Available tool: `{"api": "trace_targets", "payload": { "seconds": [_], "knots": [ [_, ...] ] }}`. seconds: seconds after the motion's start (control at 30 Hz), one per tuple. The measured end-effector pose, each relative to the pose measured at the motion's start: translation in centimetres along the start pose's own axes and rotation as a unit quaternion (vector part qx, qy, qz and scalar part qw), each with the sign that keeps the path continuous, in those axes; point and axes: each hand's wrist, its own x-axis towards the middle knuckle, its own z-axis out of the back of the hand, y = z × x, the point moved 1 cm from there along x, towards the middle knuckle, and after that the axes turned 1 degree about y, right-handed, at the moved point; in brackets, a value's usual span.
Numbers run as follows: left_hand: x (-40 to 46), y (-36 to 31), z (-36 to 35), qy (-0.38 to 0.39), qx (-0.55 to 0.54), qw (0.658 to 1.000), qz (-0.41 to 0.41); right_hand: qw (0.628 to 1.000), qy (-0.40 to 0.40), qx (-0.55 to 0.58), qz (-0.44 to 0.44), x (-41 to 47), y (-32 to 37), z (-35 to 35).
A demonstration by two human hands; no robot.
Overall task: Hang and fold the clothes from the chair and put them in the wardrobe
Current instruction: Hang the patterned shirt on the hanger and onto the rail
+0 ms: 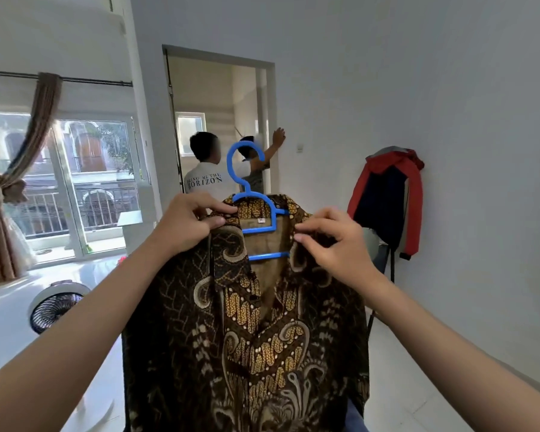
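Holding up a brown batik shirt [247, 322] on a blue plastic hanger [253, 207] near the middle of the view, in front of the far doorway [219, 120]. Left hand [184, 222] pinching the shirt's collar at the left shoulder, fingertips touching the hanger's arm. Right hand [334, 241] curled round the collar and cloth at the right shoulder. Shirt open at the front, hanging down between both forearms, hanger bars showing through the neck opening. Small white size tag [261, 220] inside the collar, letter too small to read.

Far right: red, navy and grey jacket [390, 198] draped over a chair back against the white wall [449, 88]. Far middle: two people standing in the doorway, one in a white T-shirt [205, 182] printed "BRING ME THE HORIZON" across the back. Left: tied brown curtain [10, 182] beside a glass sliding door [85, 182]; low on the floor, a round white fan [55, 307] with a black grille.
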Motion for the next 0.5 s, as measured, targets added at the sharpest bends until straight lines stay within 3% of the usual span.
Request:
{"api": "trace_targets", "payload": {
  "seconds": [0.1,0.33,0.5],
  "knots": [
    [-0.7,-0.5,-0.1,0.021,-0.03,0.999,-0.005,0.999,-0.017,-0.035,0.029,1.0,1.5,0.8],
    [-3.5,-3.4,-1.6,0.065,-0.086,0.993,-0.049,0.992,0.094,-0.085,0.009,-0.1,4.3,1.6],
    [-5.7,-7.0,-1.8,0.097,-0.117,0.986,-0.068,0.993,0.075,-0.085,-0.029,-1.3,7.4,5.4]
  ]
}}
